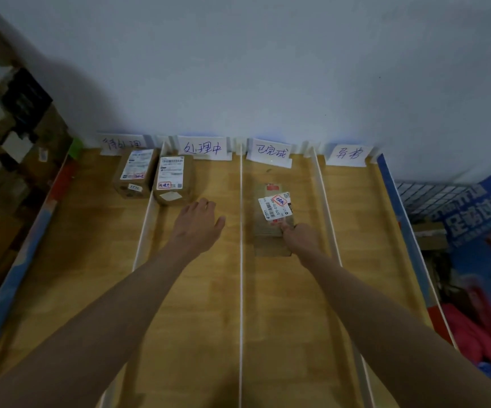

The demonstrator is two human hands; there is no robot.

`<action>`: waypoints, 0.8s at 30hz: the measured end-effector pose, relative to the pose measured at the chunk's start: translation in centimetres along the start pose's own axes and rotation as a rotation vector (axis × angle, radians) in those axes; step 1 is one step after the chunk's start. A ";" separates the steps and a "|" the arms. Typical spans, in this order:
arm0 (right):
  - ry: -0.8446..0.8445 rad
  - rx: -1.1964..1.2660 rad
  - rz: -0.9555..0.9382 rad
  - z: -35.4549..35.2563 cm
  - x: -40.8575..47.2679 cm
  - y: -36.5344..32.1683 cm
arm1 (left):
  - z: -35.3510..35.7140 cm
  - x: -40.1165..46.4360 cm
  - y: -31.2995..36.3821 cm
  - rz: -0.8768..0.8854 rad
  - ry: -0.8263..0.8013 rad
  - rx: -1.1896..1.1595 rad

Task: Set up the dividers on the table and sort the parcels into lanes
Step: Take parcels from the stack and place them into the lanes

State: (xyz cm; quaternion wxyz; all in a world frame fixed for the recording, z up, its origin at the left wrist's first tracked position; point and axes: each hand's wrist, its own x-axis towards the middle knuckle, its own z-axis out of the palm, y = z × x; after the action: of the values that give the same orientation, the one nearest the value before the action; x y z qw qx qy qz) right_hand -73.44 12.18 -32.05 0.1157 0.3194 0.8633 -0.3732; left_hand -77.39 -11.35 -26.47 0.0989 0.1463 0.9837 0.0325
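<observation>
Three white dividers, left point(147, 219), middle point(241, 245) and right point(325, 207), split the wooden table point(294, 319) into lanes, each with a handwritten sign at the wall. A cardboard parcel point(135, 172) stands in the first lane. A second parcel point(173, 179) stands in the second lane, just past my left hand point(198, 223), which hovers with fingers relaxed and holds nothing. In the third lane lies a flat parcel point(272, 212) with a white label; my right hand point(298, 238) grips its near right corner.
Blue boards point(397, 213) edge the table on both sides. Stacked boxes point(6, 136) fill the shelves at left. A blue poster point(473, 231) and a wire rack point(426, 192) are at right. The fourth lane point(365, 231) holds no parcel.
</observation>
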 end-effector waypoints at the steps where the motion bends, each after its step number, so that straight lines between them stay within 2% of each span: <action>1: -0.010 0.015 0.008 0.4 1.1 -0.2 | 0.4 0.9 -0.1 -0.005 -0.007 -0.001; 10: -0.067 0.083 0.062 4.3 9.0 -2.1 | 4.0 6.0 -1.9 -0.011 -0.032 -0.025; 24: -0.072 0.163 0.083 5.7 12.7 -4.2 | 6.1 7.3 -2.8 -0.028 -0.031 -0.024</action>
State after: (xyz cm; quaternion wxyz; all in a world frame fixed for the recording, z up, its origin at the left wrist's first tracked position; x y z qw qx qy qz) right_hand -86.11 11.83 -39.21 0.1357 0.3494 0.8115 -0.4482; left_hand -83.80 -11.64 -34.11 0.1163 0.1316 0.9836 0.0406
